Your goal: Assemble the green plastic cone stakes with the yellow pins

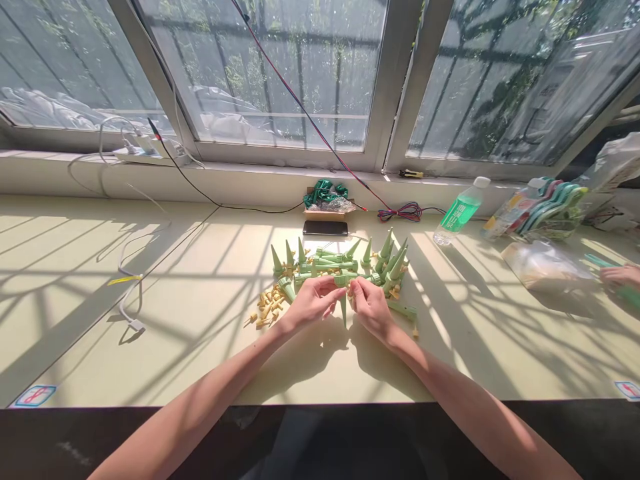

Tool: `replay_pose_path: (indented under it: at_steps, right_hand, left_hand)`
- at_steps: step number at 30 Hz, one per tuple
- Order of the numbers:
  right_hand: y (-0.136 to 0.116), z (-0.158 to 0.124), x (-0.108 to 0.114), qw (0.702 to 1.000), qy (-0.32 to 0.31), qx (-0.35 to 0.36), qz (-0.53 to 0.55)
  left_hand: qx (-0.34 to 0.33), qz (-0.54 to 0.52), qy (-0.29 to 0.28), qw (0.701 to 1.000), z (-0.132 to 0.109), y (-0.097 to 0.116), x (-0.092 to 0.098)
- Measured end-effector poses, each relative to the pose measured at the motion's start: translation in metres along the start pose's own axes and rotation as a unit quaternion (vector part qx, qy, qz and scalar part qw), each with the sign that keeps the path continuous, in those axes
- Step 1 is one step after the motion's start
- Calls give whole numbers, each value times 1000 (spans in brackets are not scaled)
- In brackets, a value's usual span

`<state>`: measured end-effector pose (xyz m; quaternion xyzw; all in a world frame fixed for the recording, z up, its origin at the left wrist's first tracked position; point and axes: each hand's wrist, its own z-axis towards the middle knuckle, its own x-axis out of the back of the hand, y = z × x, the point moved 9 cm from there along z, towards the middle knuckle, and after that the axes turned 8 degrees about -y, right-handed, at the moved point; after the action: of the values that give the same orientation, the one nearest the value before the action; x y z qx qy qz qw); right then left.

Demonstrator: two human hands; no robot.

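My left hand (316,301) is closed round a green cone-shaped plastic spike (344,312), whose tip points down toward the table. Right beside it, my right hand (371,305) is pinched at the spike's wide end; whatever lies between its fingertips is too small and covered to name. Behind both hands lies a cluster of green plastic spikes (397,268), some upright and some on their sides, with green tubes (327,267) among them. Small yellow plastic pieces (270,304) form a loose pile left of my left hand.
Behind the cluster are a dark phone (325,229) and a small box (327,215) of green material. A green-labelled bottle (461,212) stands to the right, near a plastic bag (547,265). Another person's hand (621,275) is at the right edge. A white cable (131,303) lies left.
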<state>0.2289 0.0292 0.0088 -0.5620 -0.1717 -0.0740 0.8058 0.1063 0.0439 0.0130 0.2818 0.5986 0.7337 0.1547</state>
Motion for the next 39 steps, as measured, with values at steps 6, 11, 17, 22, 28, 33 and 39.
replay_pose_path:
  at_steps: [6,11,17,22,28,33,39]
  right_hand:
    - [6,2,-4,999,-5,-17,36]
    - [10,3,-5,999,-6,-24,42]
    - [14,7,-5,998,-5,-27,56]
    - [14,10,-6,995,-8,-29,96]
    - [12,9,-9,993,-27,-27,108]
    - [13,9,-11,994,-39,-29,103]
    - [16,6,-14,993,-38,-35,104]
  left_hand:
    - [-3,29,18,999,0,4,1]
    - [2,25,31,999,-2,7,2]
    - [-2,19,20,1000,0,4,0]
    - [27,-69,13,997,5,-10,2]
    - [58,-146,27,987,5,-22,4]
    - [61,-183,27,981,4,-18,2]
    - [73,-213,46,973,2,-22,1]
